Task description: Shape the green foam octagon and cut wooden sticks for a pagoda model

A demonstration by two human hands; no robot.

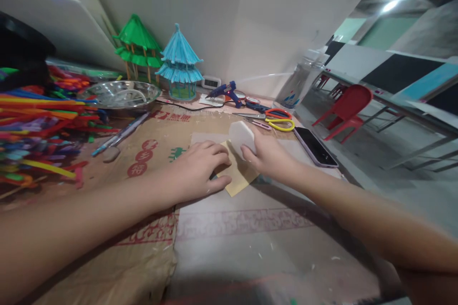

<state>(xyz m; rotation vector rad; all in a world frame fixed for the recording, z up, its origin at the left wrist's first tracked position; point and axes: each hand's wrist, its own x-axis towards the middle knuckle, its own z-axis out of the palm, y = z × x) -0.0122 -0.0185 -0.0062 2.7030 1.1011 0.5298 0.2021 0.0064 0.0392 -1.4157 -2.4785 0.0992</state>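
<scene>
A yellow sheet of paper (236, 178) lies on the covered work surface in front of me. Resting on its left side is my left hand (205, 167), fingers apart and slightly bent. My right hand (268, 152) grips a flat white piece with angled edges (241, 137), held tilted up above the far part of the paper. The thumb is on its near face; the other fingers are hidden behind it. Beyond that hand lie scissors with red and yellow handles (279, 124).
Bundles of coloured pipe cleaners (43, 133) and a metal bowl (118, 95) stand left. Green (138, 47) and blue (179, 62) model pavilions are at the back, near a blue glue gun (225, 90). A phone (315, 147) lies at the right edge; a red chair (347, 109) stands beyond.
</scene>
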